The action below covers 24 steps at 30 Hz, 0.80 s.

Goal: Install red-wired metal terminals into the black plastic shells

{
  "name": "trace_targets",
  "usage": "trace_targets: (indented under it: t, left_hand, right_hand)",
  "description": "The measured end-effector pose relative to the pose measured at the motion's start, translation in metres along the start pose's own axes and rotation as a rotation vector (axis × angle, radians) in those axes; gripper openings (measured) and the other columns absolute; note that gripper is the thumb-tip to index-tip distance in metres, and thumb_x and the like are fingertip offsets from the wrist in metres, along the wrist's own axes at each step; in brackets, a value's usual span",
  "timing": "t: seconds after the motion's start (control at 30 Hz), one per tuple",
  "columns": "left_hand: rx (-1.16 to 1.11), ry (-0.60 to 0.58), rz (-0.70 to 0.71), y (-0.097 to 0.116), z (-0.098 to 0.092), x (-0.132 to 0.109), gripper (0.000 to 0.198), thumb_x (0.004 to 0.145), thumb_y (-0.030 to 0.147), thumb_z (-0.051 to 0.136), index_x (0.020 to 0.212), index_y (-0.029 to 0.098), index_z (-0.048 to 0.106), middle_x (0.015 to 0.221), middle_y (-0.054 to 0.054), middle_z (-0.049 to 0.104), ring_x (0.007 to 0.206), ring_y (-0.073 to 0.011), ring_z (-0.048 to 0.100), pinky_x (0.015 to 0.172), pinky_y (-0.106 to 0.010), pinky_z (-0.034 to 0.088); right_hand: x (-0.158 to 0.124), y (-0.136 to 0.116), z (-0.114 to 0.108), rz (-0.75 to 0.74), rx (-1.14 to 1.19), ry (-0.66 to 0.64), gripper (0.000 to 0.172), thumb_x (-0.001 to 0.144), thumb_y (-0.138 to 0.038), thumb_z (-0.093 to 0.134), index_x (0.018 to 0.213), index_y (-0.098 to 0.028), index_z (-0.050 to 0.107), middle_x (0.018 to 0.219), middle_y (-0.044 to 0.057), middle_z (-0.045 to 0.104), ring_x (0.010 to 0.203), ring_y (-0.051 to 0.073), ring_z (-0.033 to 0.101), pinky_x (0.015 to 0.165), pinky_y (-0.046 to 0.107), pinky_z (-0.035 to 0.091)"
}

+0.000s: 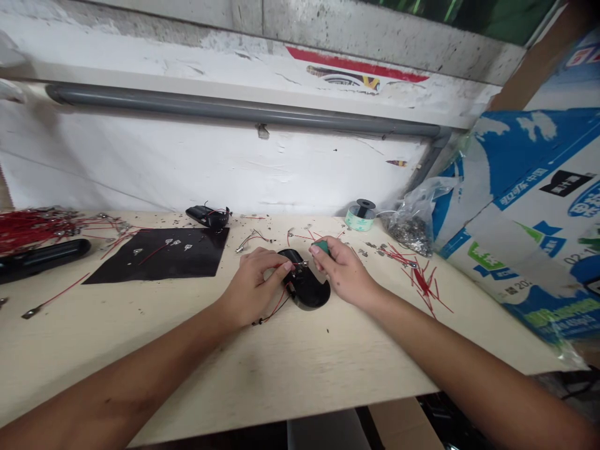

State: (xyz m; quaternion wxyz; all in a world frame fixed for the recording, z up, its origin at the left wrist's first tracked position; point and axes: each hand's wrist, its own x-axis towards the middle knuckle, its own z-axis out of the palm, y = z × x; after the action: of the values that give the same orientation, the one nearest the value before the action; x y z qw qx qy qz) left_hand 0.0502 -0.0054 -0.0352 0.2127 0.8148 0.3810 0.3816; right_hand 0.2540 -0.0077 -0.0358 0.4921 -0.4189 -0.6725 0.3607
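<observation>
A black plastic housing point(307, 290) with a rounded end lies on the table between my hands. My left hand point(255, 281) is closed at its upper left edge, thumb and finger pinching a thin red wire point(279, 265). A small metal contact tab point(304, 264) sits over the housing near those fingertips. In my right hand point(347, 269), closed beside the housing, is a green object point(320, 247) like a short tool handle; its working end cannot be made out. Red and black leads point(276, 309) stick out below my left hand.
A black sheet point(187, 262) with loose metal tabs lies left, near a pile of red wires point(32, 228) and a long black case point(47, 257). Behind are another black housing point(209, 215) and a spool point(360, 215). A plastic bag point(415, 222) and blue carton point(529, 231) stand right.
</observation>
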Motion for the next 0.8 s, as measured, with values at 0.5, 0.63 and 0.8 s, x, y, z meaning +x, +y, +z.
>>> trace_targets:
  t: [0.5, 0.63, 0.8]
  left_hand:
    - [-0.012, -0.024, 0.004, 0.0029, -0.0013, 0.0005, 0.03, 0.098, 0.033, 0.047, 0.085, 0.022, 0.072, 0.079, -0.002, 0.07, 0.085, -0.02, 0.059, 0.083, -0.036, 0.041]
    - [0.016, -0.014, 0.015, 0.0018, -0.0019, 0.0005, 0.032, 0.098, 0.035, 0.046, 0.082, 0.022, 0.071, 0.075, -0.002, 0.068, 0.083, -0.0198, 0.059, 0.083, -0.037, 0.042]
    - [0.019, -0.003, 0.022, -0.0003, -0.0023, 0.0011, 0.032, 0.098, 0.035, 0.047, 0.08, 0.022, 0.071, 0.074, -0.001, 0.068, 0.079, -0.0188, 0.058, 0.082, -0.037, 0.041]
  right_hand:
    - [-0.0033, -0.0002, 0.0003, 0.093, -0.042, -0.183, 0.04, 0.098, -0.05, 0.051, 0.073, -0.019, 0.051, 0.064, -0.002, 0.052, 0.058, 0.013, 0.046, 0.058, 0.026, 0.038]
    - [-0.004, -0.0001, -0.0004, 0.105, -0.082, -0.194, 0.042, 0.098, -0.052, 0.051, 0.071, -0.019, 0.053, 0.064, -0.002, 0.054, 0.057, 0.013, 0.046, 0.057, 0.026, 0.037]
    - [-0.0043, -0.0025, -0.001, 0.117, -0.109, -0.207, 0.043, 0.098, -0.053, 0.051, 0.072, -0.019, 0.053, 0.062, -0.003, 0.052, 0.055, 0.012, 0.044, 0.053, 0.026, 0.034]
